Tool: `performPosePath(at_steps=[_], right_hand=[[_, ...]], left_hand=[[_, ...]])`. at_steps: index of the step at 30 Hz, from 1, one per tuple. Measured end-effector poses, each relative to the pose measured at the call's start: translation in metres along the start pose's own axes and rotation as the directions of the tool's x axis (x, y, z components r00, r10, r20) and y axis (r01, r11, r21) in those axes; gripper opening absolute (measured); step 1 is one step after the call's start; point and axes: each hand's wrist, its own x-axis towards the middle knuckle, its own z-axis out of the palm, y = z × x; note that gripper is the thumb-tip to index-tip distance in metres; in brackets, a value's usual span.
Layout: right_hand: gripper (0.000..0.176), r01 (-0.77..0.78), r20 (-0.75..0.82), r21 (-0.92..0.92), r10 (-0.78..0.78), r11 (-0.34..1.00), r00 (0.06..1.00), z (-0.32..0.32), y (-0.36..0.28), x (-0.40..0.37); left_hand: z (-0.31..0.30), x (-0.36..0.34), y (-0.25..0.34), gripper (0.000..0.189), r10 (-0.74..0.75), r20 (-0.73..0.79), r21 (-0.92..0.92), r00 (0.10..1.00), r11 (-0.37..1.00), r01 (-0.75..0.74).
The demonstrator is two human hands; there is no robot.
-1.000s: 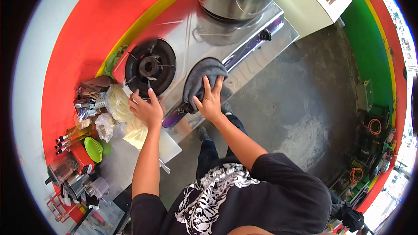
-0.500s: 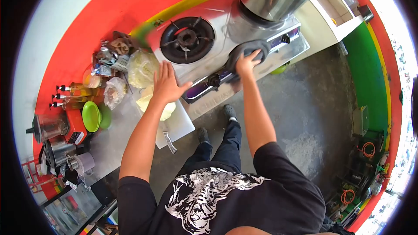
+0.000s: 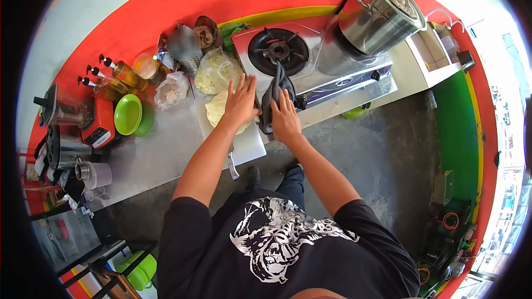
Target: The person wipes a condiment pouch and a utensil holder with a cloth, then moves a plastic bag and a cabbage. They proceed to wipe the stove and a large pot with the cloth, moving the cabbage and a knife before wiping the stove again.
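Observation:
My right hand (image 3: 286,119) presses on a dark grey cloth (image 3: 271,99) at the left front corner of the steel gas stove (image 3: 316,80). The cloth is bunched lengthwise, and its far end reaches the black burner (image 3: 278,51). My left hand (image 3: 241,103) is open with fingers apart, beside the stove's left edge, its thumb close to the cloth. Under and left of that hand lies a pale cut cabbage (image 3: 215,112) on a white cutting board (image 3: 252,147). A knife (image 3: 231,167) has its handle over the board's front edge.
A large steel pot (image 3: 368,22) stands on the stove's right side. Left of the stove are a bag of shredded cabbage (image 3: 215,73), a small plastic bag (image 3: 171,91), pump bottles (image 3: 119,77), a green bowl (image 3: 128,114) and a blender (image 3: 66,112). The steel counter (image 3: 160,158) runs left.
My right hand has moved left with the cloth, from the stove's front panel to its left corner. The cloth now looks long and bunched. My left hand stays open near the stove's left edge.

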Motion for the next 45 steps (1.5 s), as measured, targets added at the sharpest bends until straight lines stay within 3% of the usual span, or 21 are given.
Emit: performPosePath(at_steps=[1, 4, 5, 8, 10, 12, 15, 17, 21, 23, 27, 29, 33, 35, 39, 41, 45], right_hand=[[0.054, 0.01, 0.001, -0.002, -0.01, 1.0, 1.0, -0.005, 0.005, 0.0], [0.052, 0.02, -0.017, -0.03, -0.021, 0.999, 1.0, -0.007, 0.008, 0.005], [0.052, 0.019, -0.011, -0.029, -0.02, 0.999, 1.0, -0.006, 0.004, 0.012], [0.045, 0.219, -0.144, -0.027, -0.221, 0.975, 0.965, 0.0, -0.002, 0.048], [0.045, 0.225, -0.133, 0.01, -0.222, 0.974, 0.966, 0.002, -0.008, 0.071], [0.044, 0.227, -0.118, 0.049, -0.22, 0.973, 0.968, 0.009, -0.016, 0.085], [0.045, 0.203, -0.143, -0.046, -0.208, 0.978, 0.968, 0.024, -0.031, 0.092], [0.048, 0.103, -0.209, -0.023, -0.106, 0.994, 0.972, 0.03, -0.038, 0.084], [0.049, 0.124, -0.271, 0.035, -0.11, 0.992, 0.956, 0.031, -0.029, 0.052], [0.05, 0.097, -0.225, 0.057, -0.082, 0.994, 0.971, 0.033, -0.019, 0.033], [0.067, 0.004, -0.249, 0.096, 0.021, 0.995, 0.968, 0.054, -0.003, -0.01], [0.068, -0.18, -0.217, 0.224, 0.229, 0.958, 0.949, 0.077, 0.001, -0.036], [0.07, -0.318, -0.171, 0.24, 0.362, 0.917, 0.916, 0.087, 0.008, -0.065], [0.058, -0.328, -0.175, 0.46, 0.447, 0.825, 0.877, 0.075, 0.006, -0.068], [0.039, -0.373, -0.165, 0.494, 0.506, 0.785, 0.847, 0.059, 0.043, -0.077], [0.03, -0.622, 0.206, 0.726, 0.772, 0.292, 0.602, 0.046, 0.06, -0.064], [0.038, -0.465, 0.063, 0.849, 0.826, 0.252, 0.561, 0.02, 0.067, -0.032]], left_hand=[[-0.003, -0.011, -0.002, 0.115, -0.008, -0.005, -0.004, 1.0, 1.0, 0.008], [0.002, -0.041, -0.018, 0.115, -0.227, -0.02, -0.087, 0.974, 0.971, 0.224], [0.011, -0.046, -0.024, 0.115, -0.228, -0.015, -0.09, 0.974, 0.97, 0.226], [0.032, -0.054, -0.036, 0.109, -0.225, -0.105, -0.241, 0.969, 0.951, 0.195], [0.043, -0.053, -0.037, 0.101, -0.178, -0.232, -0.212, 0.956, 0.969, 0.129], [0.044, -0.054, -0.037, 0.101, -0.185, -0.243, -0.234, 0.952, 0.964, 0.128], [0.043, -0.054, -0.037, 0.099, -0.183, -0.262, -0.251, 0.948, 0.961, 0.117], [0.041, -0.054, -0.038, 0.098, -0.185, -0.266, -0.242, 0.946, 0.963, 0.12], [0.036, -0.054, -0.035, 0.098, -0.189, -0.252, -0.253, 0.949, 0.959, 0.124], [0.038, -0.054, -0.038, 0.098, -0.171, -0.258, -0.251, 0.951, 0.962, 0.104], [0.039, -0.055, -0.039, 0.098, -0.153, -0.263, -0.247, 0.953, 0.965, 0.086], [0.038, -0.056, -0.039, 0.098, -0.144, -0.275, -0.237, 0.95, 0.968, 0.078], [0.04, -0.056, -0.04, 0.098, -0.133, -0.276, -0.233, 0.952, 0.97, 0.068], [0.041, -0.057, -0.04, 0.097, -0.131, -0.275, -0.237, 0.953, 0.969, 0.065], [0.045, -0.057, -0.042, 0.097, -0.112, -0.311, -0.232, 0.944, 0.972, 0.039], [0.046, -0.059, -0.041, 0.097, -0.112, -0.315, -0.231, 0.943, 0.972, 0.038], [0.045, -0.057, -0.043, 0.096, -0.111, -0.301, -0.241, 0.947, 0.97, 0.037]])
